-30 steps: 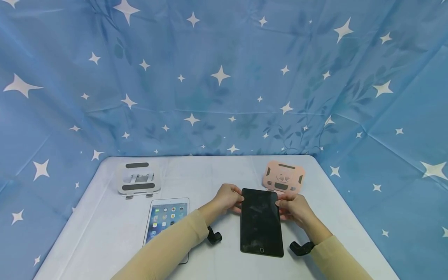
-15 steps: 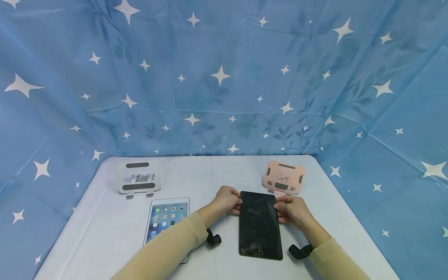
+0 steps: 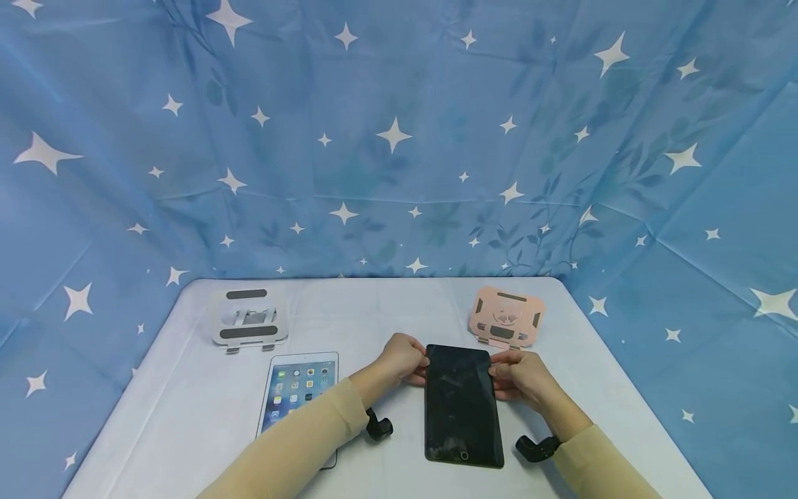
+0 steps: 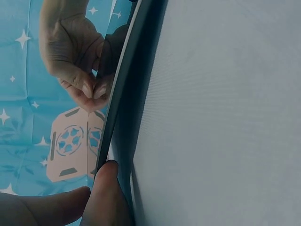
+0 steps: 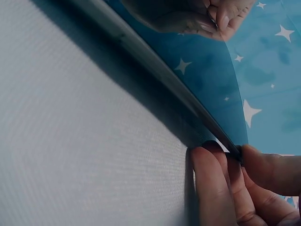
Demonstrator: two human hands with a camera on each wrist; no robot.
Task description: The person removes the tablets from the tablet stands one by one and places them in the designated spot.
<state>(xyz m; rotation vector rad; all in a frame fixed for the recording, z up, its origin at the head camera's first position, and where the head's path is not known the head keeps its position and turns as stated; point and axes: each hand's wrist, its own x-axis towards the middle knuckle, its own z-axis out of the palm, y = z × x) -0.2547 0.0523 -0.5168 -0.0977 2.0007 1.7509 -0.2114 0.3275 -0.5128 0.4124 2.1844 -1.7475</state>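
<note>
A black tablet (image 3: 463,409), its dark screen facing up and a round home button at the near end, is held by both hands near its far corners. My left hand (image 3: 400,357) pinches the left edge, thumb on top; in the left wrist view its fingertips (image 4: 107,183) meet the tablet's thin edge. On the opposite side, my right hand (image 3: 522,378) pinches the right edge, with the thumb (image 5: 270,168) above and fingers below. Both wrist views show shadow along the tablet's underside, close over the white table (image 5: 84,155).
A white tablet (image 3: 299,381) with a lit icon screen lies at the left, partly covered by the left sleeve (image 3: 299,443). Behind it stands a white tablet stand (image 3: 248,333); a pink stand (image 3: 506,312) is at the back right. A blue starred curtain (image 3: 399,173) surrounds the table.
The black tablet has moved a little toward me and slightly left, both hands moving with it. More of the pink stand's foot shows behind it. The other things stay in place.
</note>
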